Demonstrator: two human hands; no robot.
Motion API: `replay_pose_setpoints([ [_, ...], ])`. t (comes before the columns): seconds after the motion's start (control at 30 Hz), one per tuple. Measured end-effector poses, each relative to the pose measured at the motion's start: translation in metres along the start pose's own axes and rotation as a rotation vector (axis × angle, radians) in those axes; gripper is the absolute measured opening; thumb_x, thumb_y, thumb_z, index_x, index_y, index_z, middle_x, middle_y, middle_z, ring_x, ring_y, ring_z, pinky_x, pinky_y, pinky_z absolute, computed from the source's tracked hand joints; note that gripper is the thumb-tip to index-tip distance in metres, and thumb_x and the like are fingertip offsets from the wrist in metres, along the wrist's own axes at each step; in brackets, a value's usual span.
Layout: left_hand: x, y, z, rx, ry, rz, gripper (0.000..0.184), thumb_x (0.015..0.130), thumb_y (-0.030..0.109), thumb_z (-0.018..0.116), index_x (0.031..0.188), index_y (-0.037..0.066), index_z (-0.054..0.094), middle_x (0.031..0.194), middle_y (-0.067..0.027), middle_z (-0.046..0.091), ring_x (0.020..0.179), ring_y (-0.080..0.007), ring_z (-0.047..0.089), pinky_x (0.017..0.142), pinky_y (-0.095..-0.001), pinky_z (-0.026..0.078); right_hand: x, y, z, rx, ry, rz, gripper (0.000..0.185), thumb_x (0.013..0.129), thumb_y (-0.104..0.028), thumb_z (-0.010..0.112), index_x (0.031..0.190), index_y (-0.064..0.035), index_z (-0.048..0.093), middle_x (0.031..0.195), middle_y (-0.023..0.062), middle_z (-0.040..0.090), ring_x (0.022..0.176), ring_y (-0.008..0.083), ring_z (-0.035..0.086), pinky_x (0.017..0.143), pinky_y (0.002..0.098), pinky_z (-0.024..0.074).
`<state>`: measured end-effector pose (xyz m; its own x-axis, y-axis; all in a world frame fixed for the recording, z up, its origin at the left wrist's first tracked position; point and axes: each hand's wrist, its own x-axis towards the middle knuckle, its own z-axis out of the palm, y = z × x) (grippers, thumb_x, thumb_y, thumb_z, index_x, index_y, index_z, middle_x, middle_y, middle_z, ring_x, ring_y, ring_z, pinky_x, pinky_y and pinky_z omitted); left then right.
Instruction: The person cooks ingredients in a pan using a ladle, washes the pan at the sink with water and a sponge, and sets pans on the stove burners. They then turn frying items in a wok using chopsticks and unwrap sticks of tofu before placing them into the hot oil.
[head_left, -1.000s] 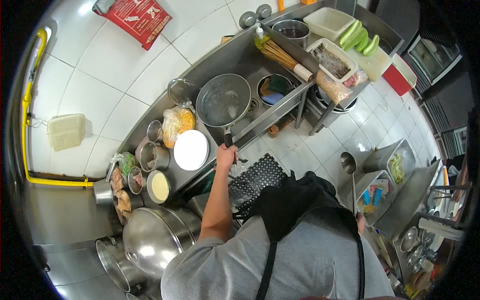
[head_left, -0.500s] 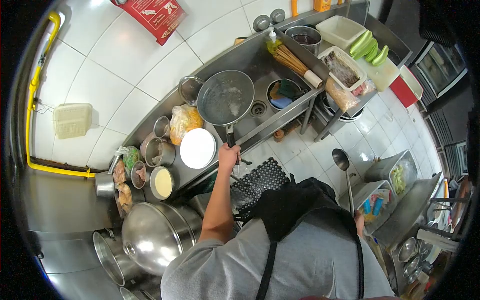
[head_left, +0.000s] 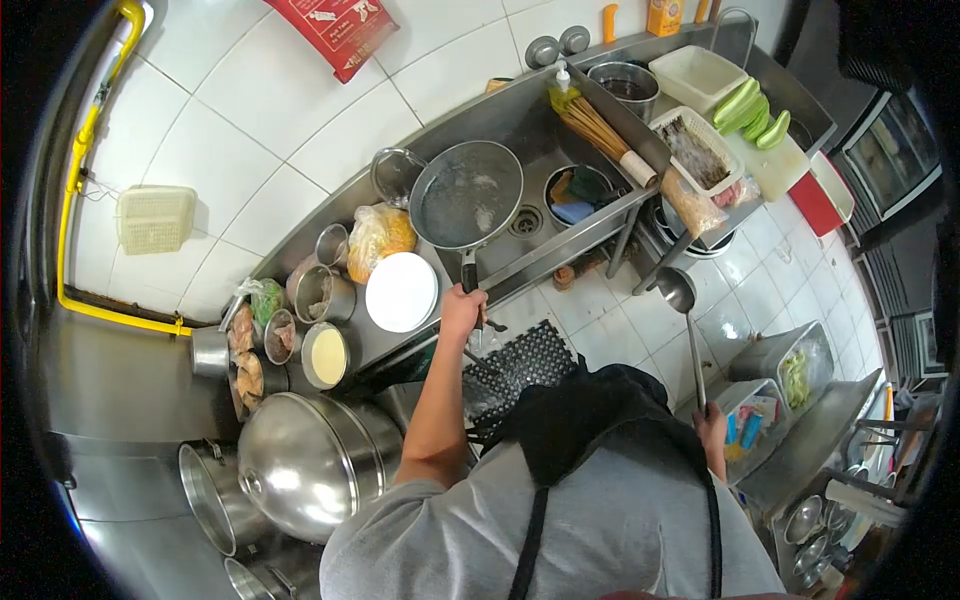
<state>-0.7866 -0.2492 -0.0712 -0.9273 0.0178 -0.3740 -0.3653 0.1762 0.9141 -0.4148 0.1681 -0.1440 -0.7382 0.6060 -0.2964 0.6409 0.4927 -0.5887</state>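
Observation:
My left hand (head_left: 464, 311) is wrapped round the black handle of a frying pan (head_left: 465, 195). The pan hangs level over the steel sink (head_left: 541, 200), with a little whitish liquid or residue on its dark inside. In my right hand (head_left: 711, 427) is the long handle of a ladle (head_left: 677, 290), its bowl held up and away from my body on the right. A white round lid or plate (head_left: 401, 292) lies on the counter close to the pan handle.
At left are a bowl of pale yellow liquid (head_left: 329, 357), several steel containers and a big domed steel pot (head_left: 290, 465). Bamboo sticks (head_left: 600, 130), a basket (head_left: 692, 150) and green vegetables (head_left: 745, 108) lie at the upper right. Bins (head_left: 790, 370) stand at right.
My right hand has come further into view, raising the ladle up and slightly left. The frying pan stays in my left hand, nearly unmoved; the whole view has shifted slightly.

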Motion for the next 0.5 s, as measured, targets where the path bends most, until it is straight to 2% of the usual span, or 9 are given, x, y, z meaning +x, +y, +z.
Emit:
replay_pose_setpoints([
  [0.07, 0.000, 0.000, 0.001, -0.022, 0.003, -0.021, 0.013, 0.076, 0.008, 0.063, 0.071, 0.001, 0.053, 0.058, -0.0066, 0.056, 0.045, -0.0177, 0.056, 0.044, -0.0315, 0.045, 0.016, -0.018, 0.003, 0.010, 0.040, -0.075, 0.025, 0.079, -0.018, 0.064, 0.091, 0.0032, 0.058, 0.079, 0.0256, 0.059, 0.079, 0.0454, 0.059, 0.070, 0.0466, 0.0457],
  [0.1, 0.000, 0.000, 0.002, -0.035, 0.006, -0.030, 0.013, 0.076, 0.008, 0.063, 0.071, 0.001, 0.053, 0.058, -0.0066, 0.057, 0.045, -0.0179, 0.056, 0.044, -0.0316, 0.045, 0.022, -0.051, -0.007, 0.077, -0.049, 0.067, 0.025, 0.079, -0.018, 0.064, 0.092, 0.0031, 0.059, 0.080, 0.0261, 0.060, 0.079, 0.0461, 0.059, 0.071, 0.0472, 0.0462],
  [0.2, -0.008, 0.008, 0.008, -0.014, 0.035, -0.048, 0.014, 0.076, 0.008, 0.064, 0.072, 0.001, 0.052, 0.058, -0.0069, 0.057, 0.044, -0.0177, 0.056, 0.043, -0.0319, 0.045, 0.051, -0.078, -0.005, 0.020, 0.008, -0.189, 0.027, 0.081, -0.019, 0.063, 0.097, 0.0024, 0.060, 0.081, 0.0266, 0.061, 0.080, 0.0464, 0.060, 0.071, 0.0480, 0.0469],
  [0.3, -0.001, -0.007, 0.012, 0.014, 0.067, 0.005, 0.015, 0.076, 0.008, 0.064, 0.072, 0.001, 0.052, 0.057, -0.0071, 0.057, 0.044, -0.0173, 0.056, 0.043, -0.0324, 0.045, 0.086, -0.110, -0.004, -0.004, -0.076, -0.201, 0.031, 0.082, -0.020, 0.062, 0.104, 0.0006, 0.060, 0.084, 0.0275, 0.062, 0.082, 0.0470, 0.060, 0.072, 0.0498, 0.0473],
  [0.4, -0.012, -0.004, 0.018, 0.096, 0.132, 0.003, 0.012, 0.077, 0.008, 0.062, 0.073, 0.000, 0.054, 0.059, -0.0061, 0.056, 0.047, -0.0171, 0.055, 0.046, -0.0325, 0.043, 0.119, -0.144, -0.001, -0.081, -0.078, -0.353, 0.034, 0.082, -0.021, 0.062, 0.110, -0.0007, 0.060, 0.084, 0.0269, 0.063, 0.083, 0.0476, 0.060, 0.072, 0.0496, 0.0475],
  [0.5, -0.025, -0.009, 0.021, 0.031, 0.142, 0.037, 0.015, 0.077, 0.009, 0.063, 0.072, 0.001, 0.052, 0.055, -0.0069, 0.056, 0.045, -0.0164, 0.056, 0.043, -0.0313, 0.044, 0.156, -0.187, 0.005, -0.113, -0.114, -0.416, 0.032, 0.084, -0.019, 0.060, 0.112, -0.0037, 0.059, 0.089, 0.0270, 0.064, 0.088, 0.0474, 0.061, 0.077, 0.0521, 0.0480],
])
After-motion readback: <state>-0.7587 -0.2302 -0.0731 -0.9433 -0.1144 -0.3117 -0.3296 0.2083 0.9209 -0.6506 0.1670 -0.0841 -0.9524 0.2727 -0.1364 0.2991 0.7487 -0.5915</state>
